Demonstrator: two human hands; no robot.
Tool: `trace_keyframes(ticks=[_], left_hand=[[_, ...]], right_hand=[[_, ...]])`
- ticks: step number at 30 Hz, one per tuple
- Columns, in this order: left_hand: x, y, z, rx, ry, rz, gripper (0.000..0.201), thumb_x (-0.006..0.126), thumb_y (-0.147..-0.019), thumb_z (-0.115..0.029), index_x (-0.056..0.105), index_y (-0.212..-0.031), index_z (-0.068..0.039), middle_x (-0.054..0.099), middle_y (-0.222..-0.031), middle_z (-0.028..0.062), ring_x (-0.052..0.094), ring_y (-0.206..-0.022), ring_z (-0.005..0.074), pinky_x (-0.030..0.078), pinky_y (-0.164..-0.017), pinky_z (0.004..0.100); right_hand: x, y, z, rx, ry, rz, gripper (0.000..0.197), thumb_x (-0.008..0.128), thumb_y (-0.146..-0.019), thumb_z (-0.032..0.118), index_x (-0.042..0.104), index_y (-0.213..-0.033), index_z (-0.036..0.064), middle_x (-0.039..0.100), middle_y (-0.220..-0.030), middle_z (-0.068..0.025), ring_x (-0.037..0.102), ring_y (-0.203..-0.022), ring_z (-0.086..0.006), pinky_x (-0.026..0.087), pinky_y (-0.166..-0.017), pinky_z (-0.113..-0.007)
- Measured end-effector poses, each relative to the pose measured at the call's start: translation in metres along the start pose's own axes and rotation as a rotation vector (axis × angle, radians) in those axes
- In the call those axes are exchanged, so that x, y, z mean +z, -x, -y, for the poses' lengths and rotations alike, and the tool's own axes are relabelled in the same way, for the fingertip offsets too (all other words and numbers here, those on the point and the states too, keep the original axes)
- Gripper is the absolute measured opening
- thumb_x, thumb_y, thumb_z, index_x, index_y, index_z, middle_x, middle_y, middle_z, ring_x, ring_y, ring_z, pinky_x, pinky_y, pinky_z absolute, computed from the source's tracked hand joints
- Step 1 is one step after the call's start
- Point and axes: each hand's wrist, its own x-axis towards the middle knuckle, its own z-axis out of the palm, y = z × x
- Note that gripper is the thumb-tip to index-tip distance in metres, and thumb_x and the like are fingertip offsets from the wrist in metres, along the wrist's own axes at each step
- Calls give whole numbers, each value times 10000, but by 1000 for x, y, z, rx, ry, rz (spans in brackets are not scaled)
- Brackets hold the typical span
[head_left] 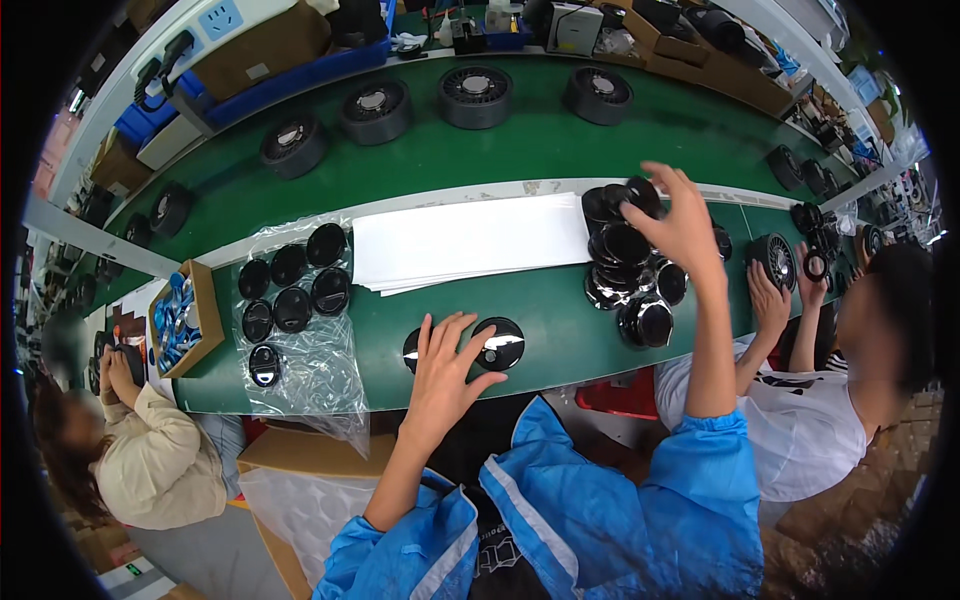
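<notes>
My left hand (447, 365) rests open, fingers spread, over two glossy black round caps at the bench's near edge. Its index finger touches the right cap (503, 346), which shows a bright reflection; the left cap (411, 350) is mostly hidden under the fingers. My right hand (682, 225) reaches over a heap of similar black caps (622, 245). Thumb and index finger stand apart around a cap (643, 196) at the heap's far end; I see no firm grip on it.
White paper sheets (460, 240) lie mid-bench. Left are several black caps on clear plastic (310, 375) and a carton (207, 325) of blue-and-silver pieces. Fan-like black wheels (475, 97) line the green surface beyond. Co-workers sit both sides; the right one's hands (768, 300) touch a wheel.
</notes>
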Motion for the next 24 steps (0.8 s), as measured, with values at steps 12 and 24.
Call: trace_keyframes(ticks=[12, 24], left_hand=[[1, -3, 10, 18, -15, 57, 738, 935, -807, -373, 697, -1457, -117, 624, -1471, 111, 543, -1451, 349, 239, -1340, 643], [-31, 43, -1, -26, 144, -37, 652, 960, -798, -280, 746, -1388, -102, 638, -1504, 98, 561, -1456, 340, 334, -1295, 603]], right_hand=[[13, 40, 16, -2, 23, -14, 444, 850, -914, 203, 751, -1293, -6, 772, -1251, -196, 728, -1147, -393, 572, -995, -450], [144, 24, 110, -732, 23, 298, 289, 834, -908, 203, 779, -1133, 29, 778, -1222, -99, 731, -1091, -302, 613, -865, -417]])
